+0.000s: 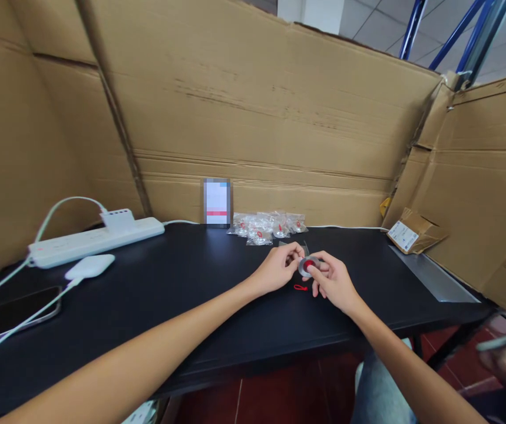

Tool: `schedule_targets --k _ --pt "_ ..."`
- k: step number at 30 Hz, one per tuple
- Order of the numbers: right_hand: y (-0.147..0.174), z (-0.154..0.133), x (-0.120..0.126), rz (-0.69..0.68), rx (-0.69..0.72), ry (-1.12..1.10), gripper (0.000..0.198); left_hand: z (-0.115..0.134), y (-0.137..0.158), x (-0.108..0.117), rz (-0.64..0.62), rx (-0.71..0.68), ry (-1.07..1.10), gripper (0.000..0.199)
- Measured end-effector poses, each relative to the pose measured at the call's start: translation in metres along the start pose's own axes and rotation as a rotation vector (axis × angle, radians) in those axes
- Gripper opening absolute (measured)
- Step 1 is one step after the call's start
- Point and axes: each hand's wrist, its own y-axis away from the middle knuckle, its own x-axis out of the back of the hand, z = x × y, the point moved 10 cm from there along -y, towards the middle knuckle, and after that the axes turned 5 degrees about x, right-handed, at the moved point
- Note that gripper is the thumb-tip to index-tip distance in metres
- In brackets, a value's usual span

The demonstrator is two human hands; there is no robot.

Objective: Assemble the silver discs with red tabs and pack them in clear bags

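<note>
My right hand (330,280) grips a round, silvery disc with a red centre (303,266), its thumb lying across the front. Close against the disc's left side, my left hand (281,266) is closed in a pinch; what sits between its fingertips is too small to make out. A thin red cord loop (300,288) lies on the black table (217,294) just below both hands. Behind the fingers, part of a clear plastic bag (306,246) shows. Several small clear bags (259,228) with red pieces and shiny round items lie in a heap farther back.
A screen (217,203) leans on the cardboard wall (253,112). At left are a white power strip (98,240), a white charger-like block (90,267) and a phone (12,315) with cables. A brown package (418,231) and a clear sheet (433,277) lie right.
</note>
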Motion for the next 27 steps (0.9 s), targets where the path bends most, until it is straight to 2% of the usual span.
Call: schedule_targets --k 5,8,12,20,27 --pt "-0.003 -0.009 0.003 -0.04 0.061 0.146 0.025 -0.003 0.002 -0.002 -0.031 0.076 -0.002 0.009" --pt "-0.007 -0.025 0.0 -0.097 0.186 0.388 0.019 -0.006 0.001 0.0 -0.039 0.106 -0.017 0.01" --pt "-0.012 -0.034 -0.002 -0.136 0.307 0.624 0.022 -0.009 -0.006 0.005 -0.02 0.125 -0.065 0.013" --pt "-0.017 -0.028 0.003 -0.117 0.302 0.569 0.023 0.001 -0.013 0.005 0.004 0.127 -0.117 0.012" --pt "-0.023 -0.021 0.012 -0.058 0.235 0.444 0.019 0.003 -0.014 0.005 -0.007 0.113 -0.172 0.014"
